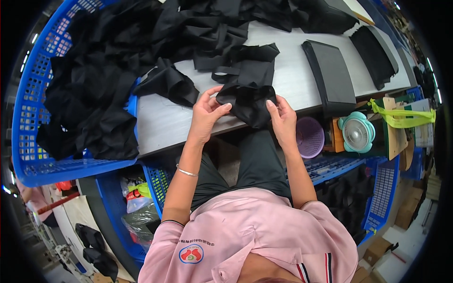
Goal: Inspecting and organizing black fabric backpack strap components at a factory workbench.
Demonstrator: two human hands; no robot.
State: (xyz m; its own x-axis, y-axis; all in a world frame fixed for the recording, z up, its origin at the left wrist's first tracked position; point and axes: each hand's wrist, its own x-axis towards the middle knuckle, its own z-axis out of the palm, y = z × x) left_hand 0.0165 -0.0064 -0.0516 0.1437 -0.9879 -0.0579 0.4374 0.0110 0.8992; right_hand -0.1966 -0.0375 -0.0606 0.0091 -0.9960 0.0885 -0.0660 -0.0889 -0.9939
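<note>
Between my two hands, at the near edge of the pale table, is a black fabric piece with an open, hollow-looking end. My left hand pinches its left side between thumb and fingers. On the opposite side, my right hand grips the rim in the same way. The far part of the fabric lies on the table, with a strap-like loop beside it. Another crumpled black fabric piece rests just left of my left hand.
A blue basket heaped with black fabric stands at the left. Flat stacks of black pieces lie on the table's right. A purple basket and a turquoise fan are beyond my right hand. Below right is another blue crate.
</note>
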